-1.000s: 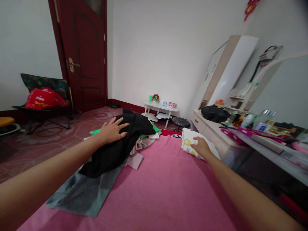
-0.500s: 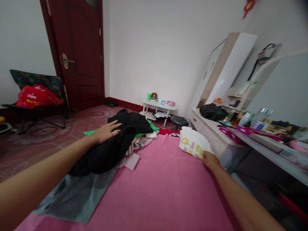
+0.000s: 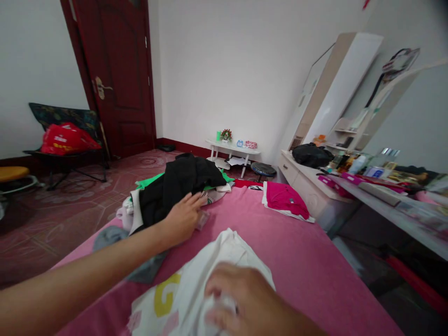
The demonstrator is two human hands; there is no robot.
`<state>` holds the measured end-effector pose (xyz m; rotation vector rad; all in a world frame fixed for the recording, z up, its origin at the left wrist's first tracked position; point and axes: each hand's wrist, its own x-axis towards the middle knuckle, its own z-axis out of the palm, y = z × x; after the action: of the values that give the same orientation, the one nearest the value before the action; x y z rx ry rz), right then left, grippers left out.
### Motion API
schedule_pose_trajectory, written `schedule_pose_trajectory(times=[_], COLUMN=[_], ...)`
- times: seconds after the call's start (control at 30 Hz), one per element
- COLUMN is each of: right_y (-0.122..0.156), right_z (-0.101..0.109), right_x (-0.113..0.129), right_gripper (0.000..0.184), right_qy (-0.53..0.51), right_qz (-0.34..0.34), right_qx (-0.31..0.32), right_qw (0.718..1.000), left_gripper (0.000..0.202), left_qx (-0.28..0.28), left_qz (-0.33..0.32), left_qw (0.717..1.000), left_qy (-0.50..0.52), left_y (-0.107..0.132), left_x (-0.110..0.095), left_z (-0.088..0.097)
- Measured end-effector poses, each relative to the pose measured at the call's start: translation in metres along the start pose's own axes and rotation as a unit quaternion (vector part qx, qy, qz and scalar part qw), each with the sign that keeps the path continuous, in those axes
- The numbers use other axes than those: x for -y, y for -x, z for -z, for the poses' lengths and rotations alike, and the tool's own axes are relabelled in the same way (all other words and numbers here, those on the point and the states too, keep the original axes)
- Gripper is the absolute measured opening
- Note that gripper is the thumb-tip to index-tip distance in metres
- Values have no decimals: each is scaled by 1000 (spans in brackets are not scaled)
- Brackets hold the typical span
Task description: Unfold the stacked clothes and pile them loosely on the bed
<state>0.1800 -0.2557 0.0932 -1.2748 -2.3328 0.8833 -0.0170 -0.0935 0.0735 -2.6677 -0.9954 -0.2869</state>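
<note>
My right hand [image 3: 241,298] is closed on a bunched fold of a white T-shirt [image 3: 196,270] with yellow lettering. The shirt lies crumpled on the pink bedspread [image 3: 259,228] close in front of me. My left hand [image 3: 185,217] rests with fingers stretched out at the right edge of a clothes pile, touching it. A black garment [image 3: 189,175] tops this pile, with green cloth [image 3: 150,181] and a patterned garment [image 3: 212,197] partly under it. Grey cloth [image 3: 110,235] lies partly hidden behind my left forearm. A folded magenta garment [image 3: 287,198] sits at the bed's right side.
On the right stands a dressing table [image 3: 315,186] with a black bag [image 3: 311,155] and many bottles. Beyond the bed are a low white table [image 3: 233,148] and a round stool [image 3: 263,169]. A folding chair [image 3: 66,112] holds a red bag [image 3: 68,139] at left.
My right hand has pulled the white T-shirt from the right side towards me, uncovering the magenta garment. My left hand has shifted right and nearer along the pile; the grey cloth is now bunched.
</note>
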Motion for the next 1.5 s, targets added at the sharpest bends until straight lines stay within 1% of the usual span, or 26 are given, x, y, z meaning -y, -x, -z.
schedule_pose_trajectory(times=[0.07, 0.1, 0.17, 0.23, 0.27, 0.37, 0.4, 0.47, 0.53, 0.57, 0.6, 0.67, 0.7, 0.77, 0.8, 0.83, 0.87, 0.93, 1.0, 1.03, 1.07, 1.13, 1.23, 1.3, 1.37, 1.5], right_y=[-16, -22, -26, -22, -17, -2, 2, 7, 9, 9, 9, 10, 12, 19, 23, 28, 34, 44, 51, 53, 53, 52, 46, 43, 42, 49], right_z=[19, 24, 24, 14, 7, -4, -3, 7, 26, 37, 49, 74, 85, 104, 111, 116, 118, 116, 107, 101, 94, 79, 59, 51, 46, 45], right_x=[-37, -58, -97, -125, -133, -137, -135, -128, -117, -110, -100, -76, -63, -44, -40, -40, -45, -65, -92, -105, -116, -129, -133, -134, -140, -165], right_gripper=[29, 41, 64, 65, 59, 32, 24, 23, 27, 28, 28, 27, 26, 21, 20, 21, 23, 17, 5, 6, 8, 14, 23, 31, 35, 34], right_qy=[44, 61, 46, -5, -31, -88, -104, -143, -173, -175, -167, -130, -109, -78, -61, -41, -22, 7, 18, 20, 27, 59, 130, 171, 181, 142], right_qz=[-72, -107, -160, -170, -170, -179, -182, -177, -161, -146, -124, -70, -35, 30, 50, 60, 55, -2, -88, -125, -151, -179, -230, -268, -281, -272], right_qx=[-133, -173, -177, -159, -152, -134, -124, -120, -168, -216, -274, -399, -459, -547, -573, -582, -564, -465, -335, -287, -260, -238, -197, -175, -176, -232], right_qw=[988, 977, 970, 973, 973, 971, 970, 966, 957, 949, 939, 905, 881, 833, 815, 810, 823, 885, 938, 950, 953, 953, 944, 932, 926, 923], left_gripper=[32, 32, 30, 25, 23, 15, 23, 42, 43, 37, 30, 20, 18, 20, 24, 27, 29, 23, 8, 4, 5, 7, 23, 37, 42, 15], left_qx=[70, 87, 81, 62, 64, 115, 140, 182, 173, 144, 93, -50, -152, -297, -334, -336, -304, -167, -12, 39, 67, 71, 51, 60, 79, 112], left_qz=[14, 29, 52, 67, 76, 119, 129, 137, 151, 164, 181, 196, 185, 120, 79, 36, -3, -69, -105, -111, -108, -82, -23, 7, 33, 78], left_qw=[994, 987, 973, 955, 943, 897, 877, 843, 837, 848, 865, 900, 910, 919, 920, 927, 939, 965, 965, 958, 952, 949, 956, 958, 957, 943], left_qy=[87, 130, 210, 283, 317, 411, 441, 488, 497, 483, 459, 387, 339, 232, 191, 166, 159, 190, 240, 261, 279, 298, 289, 281, 278, 303], left_y=[25, 37, 59, 77, 85, 110, 118, 130, 132, 128, 122, 106, 97, 85, 81, 81, 83, 91, 101, 104, 106, 103, 86, 72, 60, 46], left_x=[-31, -41, -51, -50, -47, -41, -41, -43, -43, -41, -36, -24, -17, -7, -6, -9, -13, -28, -44, -50, -54, -59, -60, -63, -69, -81], left_z=[-16, -25, -36, -39, -36, -24, -20, -12, -1, 8, 20, 49, 65, 90, 97, 99, 98, 84, 62, 52, 42, 28, 14, 6, -4, -24])
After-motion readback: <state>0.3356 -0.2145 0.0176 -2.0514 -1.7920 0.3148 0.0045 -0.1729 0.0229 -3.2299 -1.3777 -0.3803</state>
